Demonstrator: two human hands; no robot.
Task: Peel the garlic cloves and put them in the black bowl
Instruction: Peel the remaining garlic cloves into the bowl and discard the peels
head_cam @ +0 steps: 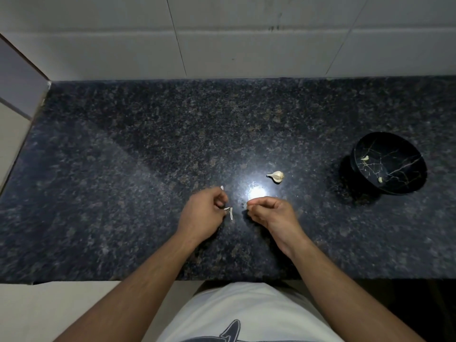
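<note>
My left hand (pixel 204 211) is curled over the dark counter and grips a garlic clove that is mostly hidden in the fingers. A white strip of skin (pixel 231 213) hangs from its fingertips. Just to the right, my right hand (pixel 269 213) has thumb and forefinger pinched on a small pale scrap of skin (pixel 244 206). The rest of the garlic bulb (pixel 276 176) lies beyond my right hand. The black bowl (pixel 404 154) with gold veins stands at the far right and holds two peeled cloves (pixel 364 158).
The granite counter (pixel 123 169) runs to a tiled wall (pixel 222 45) at the back. Its front edge is close to my body. A bright light glare (pixel 256 192) sits between my hands and the bulb. A small white skin piece (pixel 222 188) shows above my left hand.
</note>
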